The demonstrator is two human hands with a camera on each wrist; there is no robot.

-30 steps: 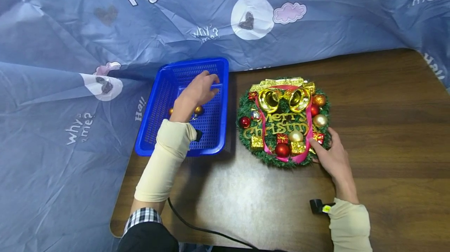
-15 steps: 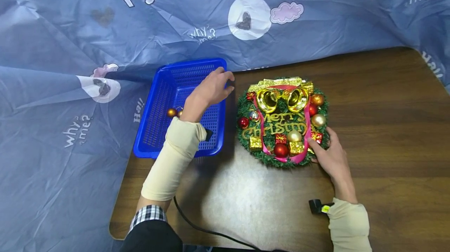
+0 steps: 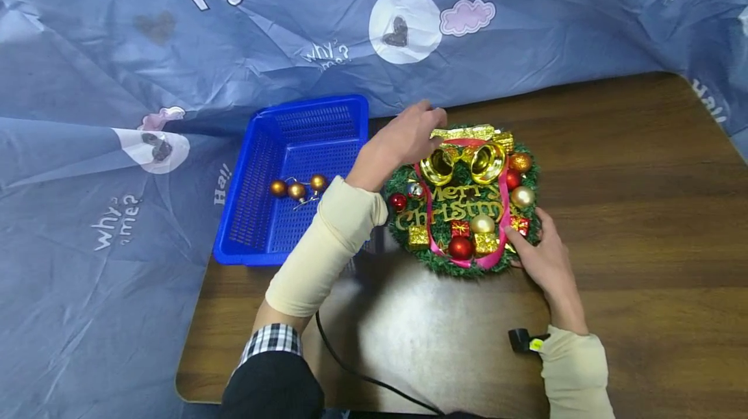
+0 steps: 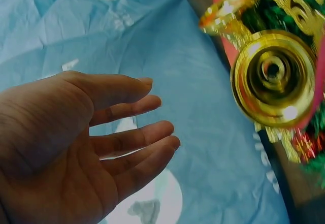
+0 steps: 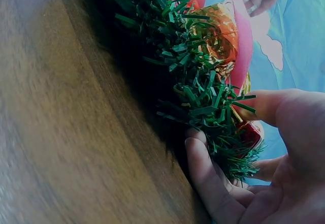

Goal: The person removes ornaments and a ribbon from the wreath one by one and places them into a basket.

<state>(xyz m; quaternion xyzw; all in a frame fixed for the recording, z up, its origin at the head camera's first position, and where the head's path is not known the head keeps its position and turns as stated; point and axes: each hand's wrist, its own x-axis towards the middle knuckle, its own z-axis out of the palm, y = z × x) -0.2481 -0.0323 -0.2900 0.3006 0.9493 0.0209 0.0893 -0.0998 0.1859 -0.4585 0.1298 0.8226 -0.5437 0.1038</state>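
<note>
A green Christmas wreath (image 3: 447, 266) lies on the table, dressed with gold bells (image 3: 487, 162), baubles, small gift boxes, a pink ribbon (image 3: 435, 237) and gold "Merry Christmas" lettering. My right hand (image 3: 549, 263) grips its lower right edge; in the right wrist view the thumb lies on top and fingers (image 5: 200, 158) curl beneath the greenery. Over the wreath's upper left, my left hand (image 3: 406, 133) hovers by the gold bow. The left wrist view shows that hand (image 4: 86, 137) with its fingers loosely bent and nothing in them, beside a gold bell (image 4: 274, 76).
A blue plastic basket (image 3: 234, 230) stands left of the wreath, with several gold-brown baubles (image 3: 297, 190) inside. A black cable (image 3: 368, 379) runs over the wooden table (image 3: 648, 243). Blue printed cloth (image 3: 321, 3) hangs behind the table and to its left.
My left hand has moved right, from over the basket to over the wreath's upper left, uncovering the baubles in the basket. The right hand keeps its grip on the wreath.
</note>
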